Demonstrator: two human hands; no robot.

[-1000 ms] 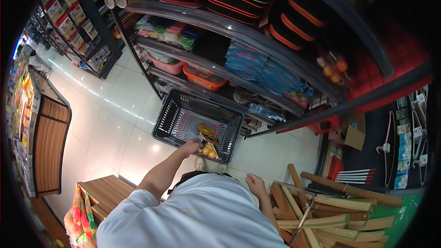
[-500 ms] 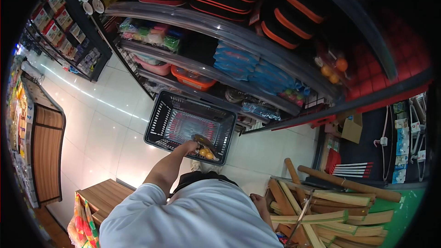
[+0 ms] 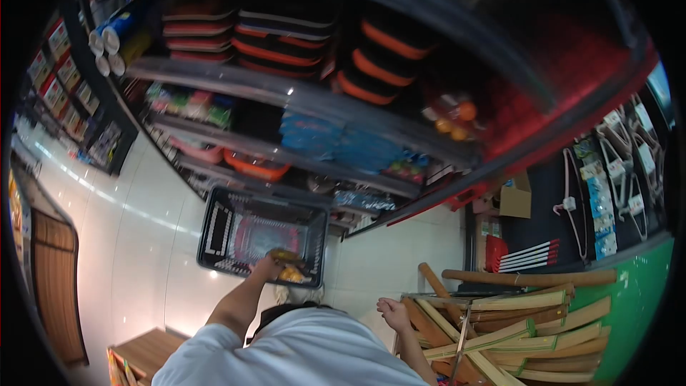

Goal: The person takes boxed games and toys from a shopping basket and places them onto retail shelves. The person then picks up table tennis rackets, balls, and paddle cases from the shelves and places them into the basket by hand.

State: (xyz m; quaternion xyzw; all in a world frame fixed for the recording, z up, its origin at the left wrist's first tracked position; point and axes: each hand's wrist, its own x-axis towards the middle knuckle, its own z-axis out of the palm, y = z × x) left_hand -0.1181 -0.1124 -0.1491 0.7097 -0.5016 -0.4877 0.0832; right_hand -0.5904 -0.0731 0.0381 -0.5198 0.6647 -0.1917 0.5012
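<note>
My left hand [image 3: 266, 269] reaches down over the near side of a black plastic shopping basket [image 3: 206, 246] on the floor. Its fingers are closed on a pack of yellow-orange balls [image 3: 290, 274] with a brownish part; the grip itself is small and blurred. The rest of the basket's inside shows its slotted walls and base. My right hand [image 3: 391, 312] hangs in the air at my right side, fingers loosely curled, with nothing visible in it. It is nearest to the bundle of wooden slats [image 3: 500, 329].
Ahead is a shelf unit [image 3: 286, 93] with black-and-orange cases [image 3: 279, 46], blue packs [image 3: 343, 136] and another pack of orange balls [image 3: 452, 123]. Hangers [image 3: 568, 204] and a cardboard box [image 3: 515, 195] are at right. A wood-sided counter [image 3: 56, 279] stands left.
My view has turned, so the shelves and basket sit further left. My right hand has come up and forward beside my body. My left hand stays at the basket's near side with the pack.
</note>
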